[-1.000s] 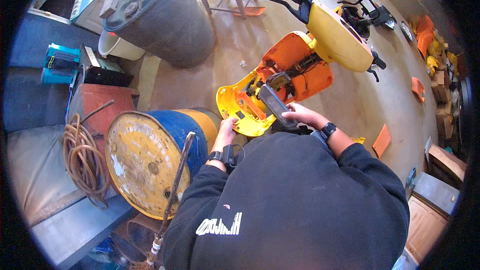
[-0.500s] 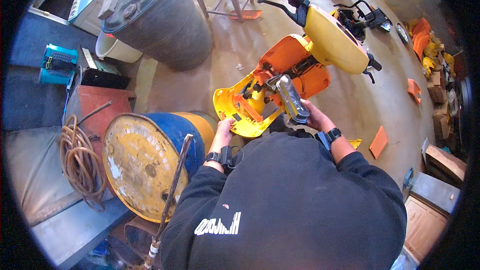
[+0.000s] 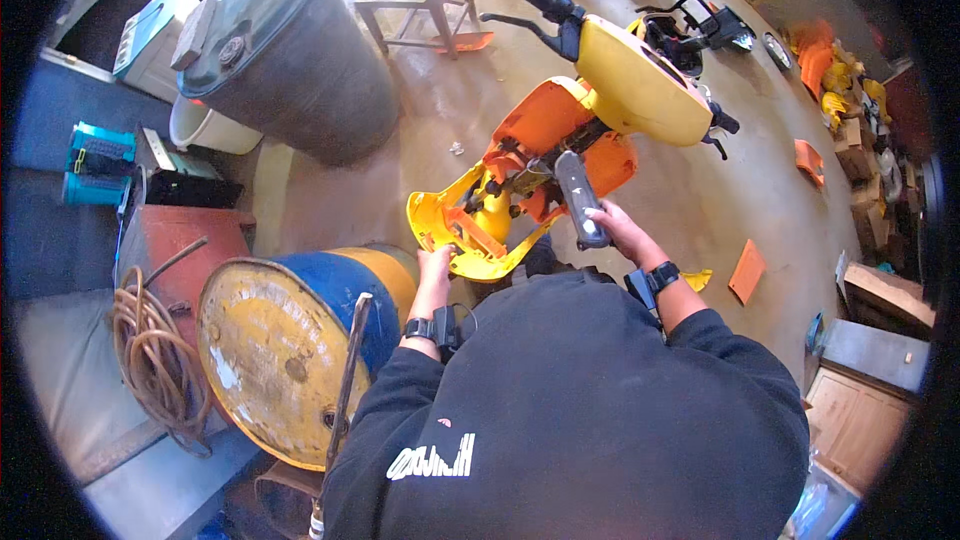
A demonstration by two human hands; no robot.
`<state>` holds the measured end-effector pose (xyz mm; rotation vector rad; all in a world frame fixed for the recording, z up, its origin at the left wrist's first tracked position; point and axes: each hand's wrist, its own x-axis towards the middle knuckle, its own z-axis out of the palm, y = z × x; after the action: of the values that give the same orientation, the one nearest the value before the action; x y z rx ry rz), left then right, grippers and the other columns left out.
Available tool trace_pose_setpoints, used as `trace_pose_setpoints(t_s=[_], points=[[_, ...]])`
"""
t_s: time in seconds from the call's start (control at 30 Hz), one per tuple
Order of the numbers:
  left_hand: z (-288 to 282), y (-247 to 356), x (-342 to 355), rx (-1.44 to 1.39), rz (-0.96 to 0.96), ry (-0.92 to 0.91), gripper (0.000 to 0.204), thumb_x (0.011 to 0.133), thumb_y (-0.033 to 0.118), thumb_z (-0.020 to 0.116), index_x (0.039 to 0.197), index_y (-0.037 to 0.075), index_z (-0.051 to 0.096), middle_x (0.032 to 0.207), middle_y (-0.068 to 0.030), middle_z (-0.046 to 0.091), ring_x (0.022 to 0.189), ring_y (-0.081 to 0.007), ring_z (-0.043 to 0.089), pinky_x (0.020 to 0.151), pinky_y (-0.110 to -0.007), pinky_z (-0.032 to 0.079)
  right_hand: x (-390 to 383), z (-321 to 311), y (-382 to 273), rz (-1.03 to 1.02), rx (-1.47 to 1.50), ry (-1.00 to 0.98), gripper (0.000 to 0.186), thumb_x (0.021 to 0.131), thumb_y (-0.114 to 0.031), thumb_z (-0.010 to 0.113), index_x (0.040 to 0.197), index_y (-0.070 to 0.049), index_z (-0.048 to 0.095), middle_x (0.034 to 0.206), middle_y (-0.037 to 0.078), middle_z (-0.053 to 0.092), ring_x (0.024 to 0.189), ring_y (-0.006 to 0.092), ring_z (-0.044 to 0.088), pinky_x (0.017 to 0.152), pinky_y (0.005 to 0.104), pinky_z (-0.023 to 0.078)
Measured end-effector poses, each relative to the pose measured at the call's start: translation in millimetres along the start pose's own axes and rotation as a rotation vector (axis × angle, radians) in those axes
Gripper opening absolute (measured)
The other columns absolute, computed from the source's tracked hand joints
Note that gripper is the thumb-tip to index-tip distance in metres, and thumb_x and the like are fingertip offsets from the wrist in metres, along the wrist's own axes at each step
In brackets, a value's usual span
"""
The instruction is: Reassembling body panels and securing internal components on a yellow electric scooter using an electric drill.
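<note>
In front of me stands a partly stripped scooter, with a pale yellow handlebar cover [image 3: 640, 65] and orange leg panels [image 3: 545, 115]. A bright yellow body panel [image 3: 428, 215] curves around its near end. My left hand [image 3: 434, 266] is closed on the near left rim of that panel. My right hand [image 3: 622, 232] grips the near end of a long dark grey part [image 3: 576, 190] with rounded ends, held tilted above the panel's right side. Its far end sits close to the scooter's dark inner parts; whether it touches them I cannot tell.
A yellow and blue drum [image 3: 290, 360] lies at my left, a coiled brown hose [image 3: 155, 350] beside it. Farther off stand a dark drum [image 3: 300, 60] and a wooden chair [image 3: 435, 0]. Loose orange panels [image 3: 747, 272] lie on the floor at right, near cardboard boxes [image 3: 855, 150].
The long dark part has turned in my right hand; its shiny, clear-looking face no longer shows. My left hand stays on the yellow panel. The whole view has shifted slightly.
</note>
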<state>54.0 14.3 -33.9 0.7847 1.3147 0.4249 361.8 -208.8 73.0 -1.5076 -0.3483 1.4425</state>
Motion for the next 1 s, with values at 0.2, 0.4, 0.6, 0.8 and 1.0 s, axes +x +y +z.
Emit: trace_pose_setpoints(t_s=[0.2,0.4,0.6,0.8,1.0], points=[[-10,-2,5,-0.066,0.055,-0.032,0.042,0.077,-0.006,0.055,0.119,0.001,0.055,0.102,-0.0102,0.067,0.084,-0.0231,0.068,0.072,-0.034,0.056,15,14,-50,-0.190,-0.765,0.265,0.095,0.069,-0.042,0.080,0.139,0.002,0.033,0.117,0.023,0.061,0.104,0.0294,0.063,0.088,0.0377,0.052],[-21,-3,6,-0.065,0.010,-0.036,0.044,0.079,-0.004,0.052,0.122,0.001,0.053,0.101,-0.0110,0.065,0.082,-0.0252,0.067,0.072,-0.034,0.056,50,21,-73,-0.216,-1.062,0.287,0.090,0.067,-0.040,0.078,0.134,0.003,0.035,0.109,0.030,0.063,0.102,0.0410,0.063,0.089,0.0440,0.052],[-26,-6,-3,-0.016,0.012,-0.006,0.041,0.080,0.000,0.055,0.121,0.000,0.054,0.102,-0.0110,0.066,0.087,-0.0243,0.067,0.076,-0.035,0.055,92,6,-59,-0.182,-1.019,0.245,0.084,0.069,-0.037,0.081,0.123,0.011,0.038,0.106,0.034,0.061,0.104,0.0424,0.062,0.089,0.0435,0.051],[-27,-5,-12,-0.099,0.010,-0.057,0.038,0.080,0.001,0.056,0.119,-0.002,0.057,0.102,-0.0109,0.068,0.086,-0.0238,0.067,0.078,-0.034,0.053,102,1,-54,-0.049,-0.984,0.233,0.076,0.070,-0.032,0.080,0.121,0.010,0.042,0.108,0.032,0.062,0.106,0.0395,0.062,0.090,0.0417,0.051],[-30,-15,2,-0.058,0.031,0.000,0.033,0.082,-0.001,0.056,0.115,0.000,0.060,0.098,-0.0079,0.069,0.083,-0.0191,0.068,0.071,-0.032,0.055,117,-7,-40,-0.132,-0.905,0.153,0.061,0.070,-0.029,0.078,0.112,0.005,0.049,0.100,0.023,0.065,0.088,0.0296,0.066,0.078,0.0381,0.055]])
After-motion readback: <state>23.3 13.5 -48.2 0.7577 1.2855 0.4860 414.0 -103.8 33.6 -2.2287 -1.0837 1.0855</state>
